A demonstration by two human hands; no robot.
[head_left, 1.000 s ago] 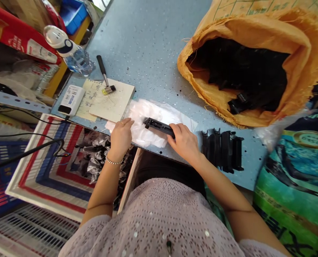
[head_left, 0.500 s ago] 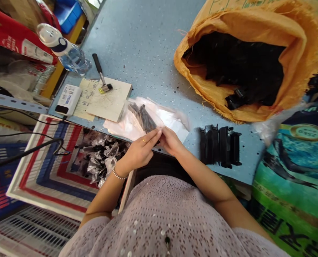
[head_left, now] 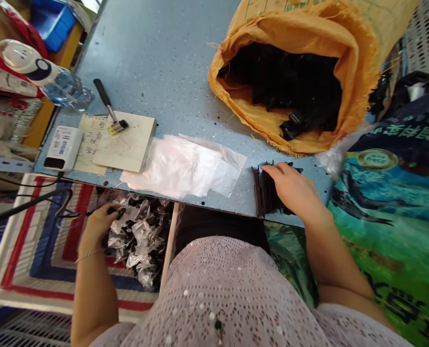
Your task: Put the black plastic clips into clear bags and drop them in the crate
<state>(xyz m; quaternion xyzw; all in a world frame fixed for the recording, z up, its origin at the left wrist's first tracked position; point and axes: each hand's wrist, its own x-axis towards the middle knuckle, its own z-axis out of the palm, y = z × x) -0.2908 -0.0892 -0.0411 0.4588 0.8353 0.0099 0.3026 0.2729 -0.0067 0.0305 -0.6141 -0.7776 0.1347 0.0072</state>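
My left hand (head_left: 100, 221) is low over the basket at the left, its fingers closed round a small dark piece (head_left: 119, 212), probably a bagged black plastic part. Just beside it lies a heap of black parts in clear bags (head_left: 142, 241). At the table's front edge, my right hand (head_left: 295, 190) reaches over a row of black plastic parts (head_left: 263, 193). Its fingers are curled on them, and the palm covers several. Between the hands, a stack of flat clear plastic bags (head_left: 185, 166) lies on the table.
An orange woven sack (head_left: 236, 106) of black parts lies open at the back right. A hammer (head_left: 108, 103) rests on a wooden block (head_left: 127, 144), near a white device (head_left: 64, 147) and a water bottle (head_left: 66, 89). The white basket (head_left: 30, 301) stands below the table edge.
My hands have parted from the plastic bags. The left moved down-left into the basket with the dark piece; the right moved right onto the black parts. The view shifted right.
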